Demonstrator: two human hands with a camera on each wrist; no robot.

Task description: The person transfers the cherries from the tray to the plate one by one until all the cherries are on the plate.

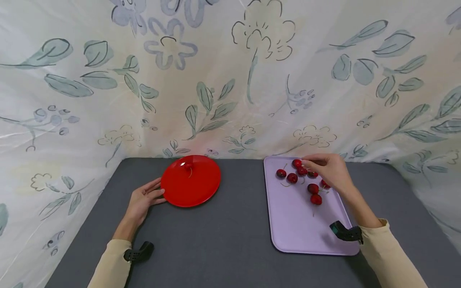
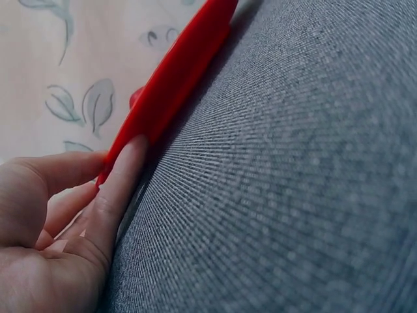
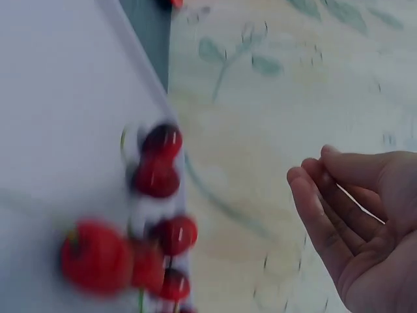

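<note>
A red plate (image 1: 191, 188) lies on the dark grey table, with one cherry (image 1: 188, 165) near its far rim. My left hand (image 1: 142, 200) holds the plate's left rim; in the left wrist view its fingers (image 2: 124, 173) pinch the edge. Several dark red cherries (image 1: 292, 178) with stems are grouped at the far end of a lilac tray (image 1: 302, 232). Over that group is my right hand (image 1: 331, 172), partly covering some cherries. The right wrist view shows its bent fingers (image 3: 313, 208) and thumb close together, with nothing seen between them, apart from the cherries.
The grey tabletop (image 1: 234, 224) stretches between plate and tray. A floral cloth (image 1: 216, 80) hangs just behind the table's far edge and along the sides. Each wrist wears a black device, the right one (image 1: 345, 232) above the tray's near right part.
</note>
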